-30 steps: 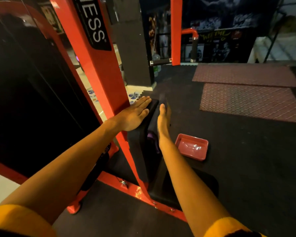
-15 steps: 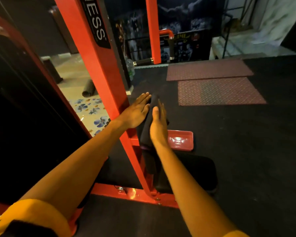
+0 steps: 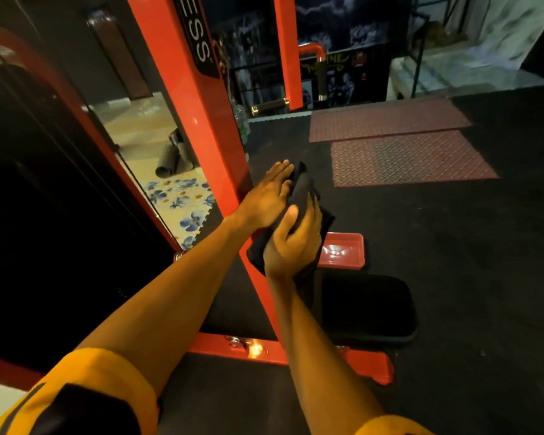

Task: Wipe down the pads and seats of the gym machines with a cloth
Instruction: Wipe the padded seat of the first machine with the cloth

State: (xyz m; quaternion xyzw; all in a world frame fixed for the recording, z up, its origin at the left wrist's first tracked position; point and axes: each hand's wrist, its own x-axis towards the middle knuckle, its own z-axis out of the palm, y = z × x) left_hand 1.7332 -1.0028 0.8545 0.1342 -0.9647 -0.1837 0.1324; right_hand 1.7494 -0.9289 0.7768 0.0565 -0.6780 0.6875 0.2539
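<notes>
Lay flat on the pad with the right grip [image 3: 296, 243] half a second ago; now bunches the dark cloth [image 3: 305, 188] up in it, with fingers curled round and thumb on top. Keeps the left grip [image 3: 266, 196] where it was, spread flat with straight fingers, pressed on the left side of the upright pad [image 3: 310, 288], right beside the dark cloth. Hides most of that pad behind both grips and the dark cloth, so hard to tell how much of it is clean. Looks like the wiping step on this pad, up near its top end. Next, probably calls for a rub down the pad with the right grip, with the left grip holding it steady, and then a drop to the black seat [image 3: 368, 309] just below the right grip. Shows a red tray [image 3: 343, 251] on the floor just past the right grip, and a red post [image 3: 201, 127] just left of the left grip. Needs a firm hold so as not to drop the dark cloth.
</notes>
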